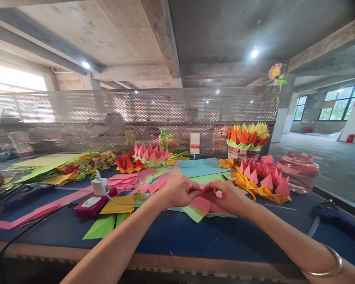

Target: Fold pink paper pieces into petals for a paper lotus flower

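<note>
Both of my hands meet over the middle of the blue table, fingertips almost touching. My left hand (177, 191) pinches a small piece of pink paper (202, 188) between thumb and finger. From the other side, my right hand (225, 196) pinches the same piece, most of which the fingers hide. Below them lie pink sheets (200, 203) and a light green sheet (194, 214). Just behind my right hand are yellow-handled scissors (250, 194). A folded-paper ring with pink points and an orange base (262, 179) stands to the right.
A power strip (90, 205) with a white charger (99, 185) sits at left. Behind are a pink-and-red paper ring (144, 156), a basket with paper petals (245, 144) and a mesh partition (77, 122). A clear jar (298, 171) and a blue glue gun (340, 219) are at right.
</note>
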Action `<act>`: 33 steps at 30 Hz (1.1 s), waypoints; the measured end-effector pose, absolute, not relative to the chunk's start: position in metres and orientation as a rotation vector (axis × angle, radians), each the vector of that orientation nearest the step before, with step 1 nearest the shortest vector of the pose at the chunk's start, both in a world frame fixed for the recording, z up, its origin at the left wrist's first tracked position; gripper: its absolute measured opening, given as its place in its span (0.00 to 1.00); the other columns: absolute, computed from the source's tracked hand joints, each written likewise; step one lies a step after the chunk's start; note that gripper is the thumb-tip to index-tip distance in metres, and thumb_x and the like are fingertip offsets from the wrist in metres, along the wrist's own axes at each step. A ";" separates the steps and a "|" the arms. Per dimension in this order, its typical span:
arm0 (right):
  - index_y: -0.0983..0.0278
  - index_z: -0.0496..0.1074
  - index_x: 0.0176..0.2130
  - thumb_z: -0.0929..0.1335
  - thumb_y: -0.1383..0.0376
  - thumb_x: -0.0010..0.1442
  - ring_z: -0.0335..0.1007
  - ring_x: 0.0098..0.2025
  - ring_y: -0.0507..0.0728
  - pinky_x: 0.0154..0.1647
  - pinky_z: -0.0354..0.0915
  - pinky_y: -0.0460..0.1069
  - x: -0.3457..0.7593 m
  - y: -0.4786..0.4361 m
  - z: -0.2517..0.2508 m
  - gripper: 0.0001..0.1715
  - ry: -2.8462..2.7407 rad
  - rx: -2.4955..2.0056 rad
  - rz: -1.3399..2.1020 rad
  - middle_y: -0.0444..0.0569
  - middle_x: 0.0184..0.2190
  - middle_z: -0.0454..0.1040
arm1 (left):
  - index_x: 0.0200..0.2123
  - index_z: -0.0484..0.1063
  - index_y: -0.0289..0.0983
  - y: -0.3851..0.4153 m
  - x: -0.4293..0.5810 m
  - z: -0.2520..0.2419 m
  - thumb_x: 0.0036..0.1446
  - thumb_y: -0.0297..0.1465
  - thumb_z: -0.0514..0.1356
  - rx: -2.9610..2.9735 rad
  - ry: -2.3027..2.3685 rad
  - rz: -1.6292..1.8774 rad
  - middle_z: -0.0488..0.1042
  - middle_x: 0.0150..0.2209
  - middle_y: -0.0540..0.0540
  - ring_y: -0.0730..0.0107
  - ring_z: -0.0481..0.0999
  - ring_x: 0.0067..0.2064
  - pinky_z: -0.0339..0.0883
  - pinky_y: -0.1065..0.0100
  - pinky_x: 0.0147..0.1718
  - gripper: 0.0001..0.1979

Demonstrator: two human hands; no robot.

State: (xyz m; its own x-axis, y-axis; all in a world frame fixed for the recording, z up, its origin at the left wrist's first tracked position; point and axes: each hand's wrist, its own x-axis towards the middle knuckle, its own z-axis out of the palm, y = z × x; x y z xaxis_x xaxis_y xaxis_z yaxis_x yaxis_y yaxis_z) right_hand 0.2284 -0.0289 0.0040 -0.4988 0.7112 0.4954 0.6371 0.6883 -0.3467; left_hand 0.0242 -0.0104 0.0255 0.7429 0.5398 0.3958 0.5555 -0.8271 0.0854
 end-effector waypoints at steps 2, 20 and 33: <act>0.60 0.73 0.34 0.63 0.60 0.59 0.68 0.31 0.53 0.32 0.60 0.46 0.228 -0.029 0.003 0.10 -2.280 -1.021 0.160 0.45 0.28 0.75 | 0.25 0.73 0.35 -0.010 0.025 0.024 0.58 0.37 0.50 -2.897 -0.916 -0.642 0.67 0.18 0.50 0.78 0.57 0.20 0.44 0.72 0.21 0.18; 0.59 0.73 0.37 0.68 0.59 0.53 0.70 0.33 0.55 0.34 0.62 0.48 0.229 -0.027 -0.002 0.11 -2.222 -1.059 0.100 0.47 0.33 0.76 | 0.34 0.75 0.39 -0.009 0.028 0.023 0.56 0.33 0.53 -2.907 -0.886 -0.696 0.73 0.30 0.48 0.72 0.70 0.31 0.57 0.73 0.30 0.11; 0.61 0.71 0.30 0.67 0.64 0.54 0.68 0.31 0.53 0.30 0.59 0.46 0.228 -0.028 -0.003 0.03 -2.247 -1.141 0.052 0.44 0.27 0.73 | 0.31 0.75 0.38 -0.011 0.032 0.018 0.57 0.34 0.53 -2.896 -0.899 -0.673 0.73 0.29 0.47 0.72 0.70 0.31 0.58 0.73 0.29 0.12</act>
